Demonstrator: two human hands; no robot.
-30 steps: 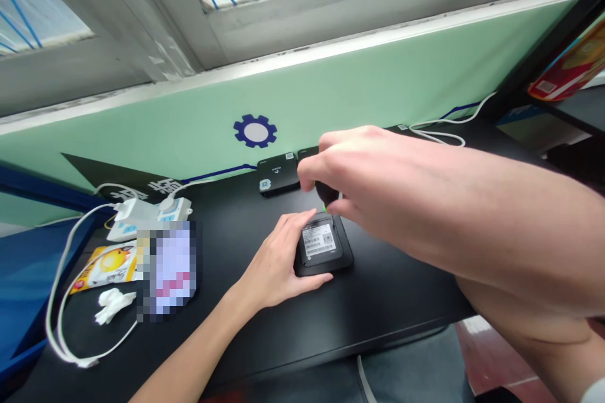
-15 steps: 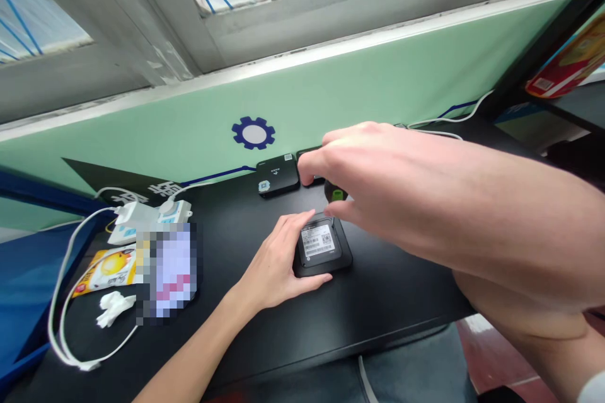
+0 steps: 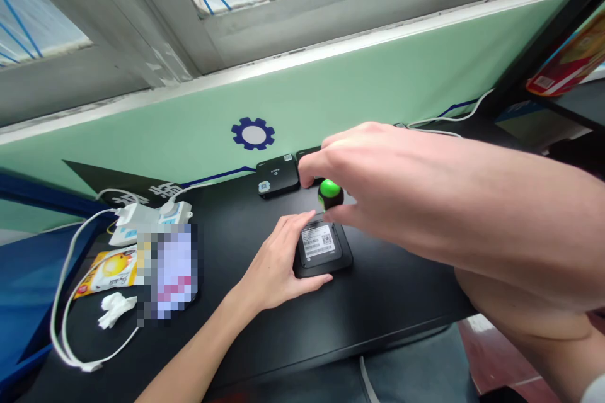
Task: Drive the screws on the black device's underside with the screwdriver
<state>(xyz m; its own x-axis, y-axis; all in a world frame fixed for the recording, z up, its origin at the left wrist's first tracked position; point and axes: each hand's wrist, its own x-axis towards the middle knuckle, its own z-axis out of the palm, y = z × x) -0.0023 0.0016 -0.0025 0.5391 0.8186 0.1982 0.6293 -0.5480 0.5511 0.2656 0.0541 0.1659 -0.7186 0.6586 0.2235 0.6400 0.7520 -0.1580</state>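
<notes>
Green-capped tool tips into view beneath the right hand

Since a second ago, the tool's handle has tilted so its bright green end shows, where mostly dark handle appeared before. The right hand arches over it, thumb and forefinger parted on either side; whether the hidden fingers grip it cannot be told. The left hand holds a flat black device on the black table, thumb along the near edge, fingers at the far left corner. A white printed label faces up on the device, and the tool stands at its far right corner.

Behind lie two more dark boxes, the left box plain to see, the right box partly covered by the hand. Off to the left are a white power strip, a yellow-and-white packet, crumpled white tissue and a pixelated item. A blue gear marks the green wall beyond.
</notes>
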